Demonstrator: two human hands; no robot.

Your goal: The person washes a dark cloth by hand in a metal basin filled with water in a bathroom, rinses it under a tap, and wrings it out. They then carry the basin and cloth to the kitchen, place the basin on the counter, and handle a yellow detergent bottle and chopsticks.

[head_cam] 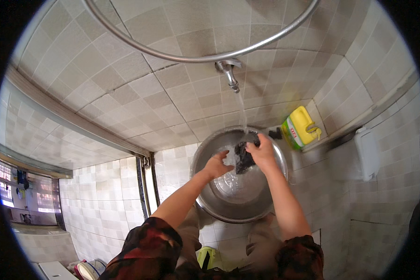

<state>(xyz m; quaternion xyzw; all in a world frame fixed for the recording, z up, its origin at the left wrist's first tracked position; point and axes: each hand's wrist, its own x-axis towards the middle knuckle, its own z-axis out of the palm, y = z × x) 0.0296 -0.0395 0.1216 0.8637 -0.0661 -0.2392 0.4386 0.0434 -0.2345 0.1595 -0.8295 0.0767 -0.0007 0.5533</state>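
Observation:
A wide round metal basin (241, 210) stands on the tiled floor with some water in it. From a metal wall tap (232, 80) a stream of water (242, 108) runs down to the basin's far side. My right hand (262, 152) grips a dark wet cloth item (244, 157) over the basin, close to the stream. Just left of the cloth, my left hand (219, 165) is spread, its fingers apart and holding nothing. Whether the cloth's lower end touches the water, I cannot tell.
A yellow plastic jug (301, 127) stands by the wall right of the basin, with a small dark item (275, 133) between them. A metal shower hose (196, 57) loops above the tap. Left is a door frame (147, 185). A white plastic object (367, 154) is at right.

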